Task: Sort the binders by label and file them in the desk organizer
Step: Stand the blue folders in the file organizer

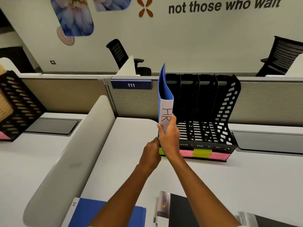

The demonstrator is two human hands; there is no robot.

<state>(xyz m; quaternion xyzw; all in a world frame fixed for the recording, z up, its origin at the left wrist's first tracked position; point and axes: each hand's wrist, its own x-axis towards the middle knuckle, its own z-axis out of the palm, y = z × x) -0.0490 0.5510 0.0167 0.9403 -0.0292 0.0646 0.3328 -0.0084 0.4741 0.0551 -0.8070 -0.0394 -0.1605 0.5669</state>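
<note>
Head view, L to R: a 2nd black rack (pixel 18 104) sits at far left on the next worktop, not part of this move. Near bottom left a blue folder (pixel 105 213) lies flat on the worktop (pixel 127 138), waiting its turn. Left hand (pixel 151 151) has fingers curled at the lower front corner of the desk organizer (pixel 205 115), touching the binder's bottom edge; whether it pinches binder or organizer, can't tell. Right hand (pixel 168 138) grips the blue HR binder (pixel 165 102) low on its spine, thumb over the white label. Binder stands upright, long axis vertical w/ a slight lean, spine toward the person, at the organizer's leftmost slot, directly ahead of both hands. Looks like it's mid-insertion; next move is prob. a short push straight back along the slot. Right hand is nearer and carries it. Sticky notes (pixel 201 153) in pink and green tag the slot fronts, text too blurred to read. Dark binders (pixel 180 210) lie at bottom right.
</note>
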